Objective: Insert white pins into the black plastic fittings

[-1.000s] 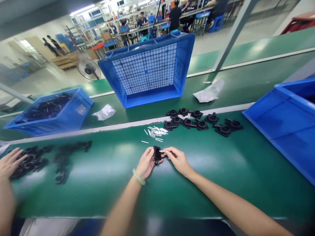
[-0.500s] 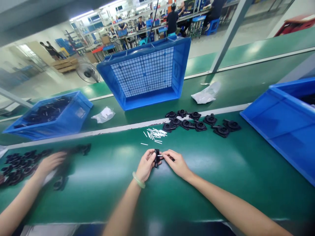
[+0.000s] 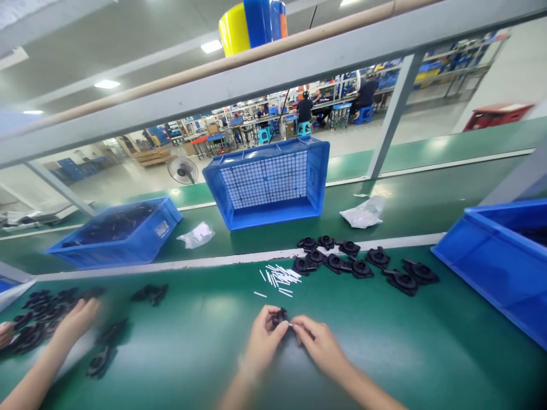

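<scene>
Pinched in our left hand (image 3: pixel 261 341), the small black part (image 3: pixel 280 316) faces our right hand (image 3: pixel 318 343), whose fingertips press a white pin (image 3: pixel 290 324) sideways into it, low over the green belt (image 3: pixel 196 341).

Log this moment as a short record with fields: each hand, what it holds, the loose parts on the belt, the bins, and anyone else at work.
left hand: left hand pinches a small black part
right hand: right hand meets the same part, with a thin white pin at its fingertips
pins: loose white pins lie beyond the hands
parts: finished-looking black parts in a row at right
bins: empty mesh crate; bin of black pieces
co-worker: another person's hand among black parts at left
</scene>
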Demonstrator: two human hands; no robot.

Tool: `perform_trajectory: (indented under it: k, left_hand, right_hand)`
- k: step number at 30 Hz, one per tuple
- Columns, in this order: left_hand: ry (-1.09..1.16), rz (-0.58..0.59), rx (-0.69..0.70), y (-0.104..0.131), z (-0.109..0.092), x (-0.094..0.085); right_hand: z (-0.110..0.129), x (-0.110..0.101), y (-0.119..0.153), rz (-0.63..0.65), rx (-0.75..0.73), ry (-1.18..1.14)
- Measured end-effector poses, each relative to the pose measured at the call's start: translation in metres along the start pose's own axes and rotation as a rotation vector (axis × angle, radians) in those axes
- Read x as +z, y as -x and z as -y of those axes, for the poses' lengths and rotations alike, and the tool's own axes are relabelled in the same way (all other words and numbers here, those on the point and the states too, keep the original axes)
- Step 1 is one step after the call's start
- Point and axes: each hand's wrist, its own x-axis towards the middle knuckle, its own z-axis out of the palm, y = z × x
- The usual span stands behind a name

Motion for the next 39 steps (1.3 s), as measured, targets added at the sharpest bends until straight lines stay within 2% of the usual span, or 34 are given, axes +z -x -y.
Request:
perform_trajectory:
  k: [11,21,29,35,39]
  left_hand:
    - [0.056,0.038,-0.03,-0.002,0.006,-0.001]
    - [0.178,0.066,-0.065,0.0,-0.003,0.006]
    - [0.252,0.112,-0.111,0.0,0.005,0.005]
    - [0.163,0.076,-0.006,0.002,0.01,0.006]
    - [0.164,0.081,-0.049,0.001,0.012,0.004]
  right_hand:
    - [-0.001,0.001,0.001,0.004,0.012,-0.035]
    - [-0.003,0.002,0.003,0.012,-0.005,-0.042]
    - [-0.005,0.005,0.006,0.011,-0.001,-0.041]
    - [-0.007,0.007,0.006,0.025,0.005,-0.062]
    - [-0.014,0.011,0.005,0.051,0.008,-0.09]
